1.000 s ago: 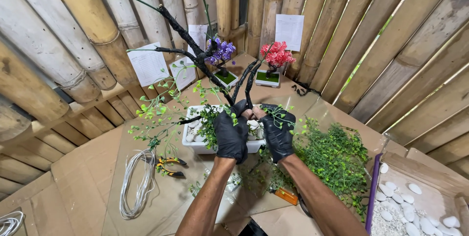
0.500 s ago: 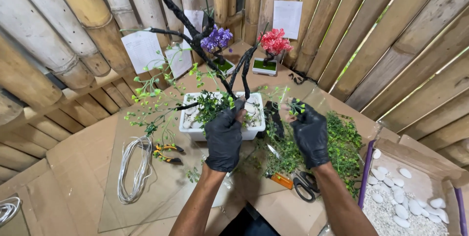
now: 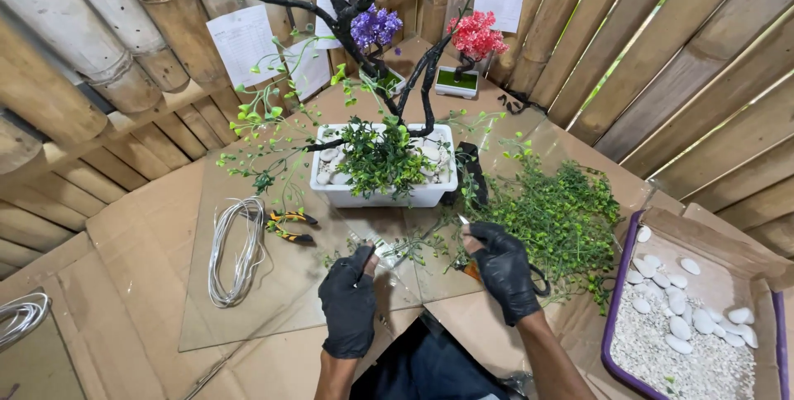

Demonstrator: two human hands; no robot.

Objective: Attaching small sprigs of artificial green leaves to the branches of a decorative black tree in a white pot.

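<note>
Bamboo wall [image 3: 99,44] behind; cardboard-covered bench [image 3: 124,226] with glass sheet [image 3: 273,284]. Box [image 3: 744,243] at right holds white pebbles [image 3: 686,325]. White planter [image 3: 380,193] holds dark branch tree, greenery, stones. Left hand [image 3: 349,305] and right hand [image 3: 500,268], black-gloved, each pinch an end of a green sprig [image 3: 418,244] just before the planter.

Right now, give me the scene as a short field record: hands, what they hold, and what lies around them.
left hand: black glove, pinching one end of a thin green sprig
right hand: black glove, fingers on the sprig's other end
planter: white, rectangular, holds a dark-branched artificial tree, green tufts and white stones
greenery pile: loose leafy stems, right of the planter
wire coil: pale, left of the hands
pliers: orange and black handles, beside the coil
pebble tray: purple rim, white pebbles and gravel, far right
surface: clear sheet over cardboard
</note>
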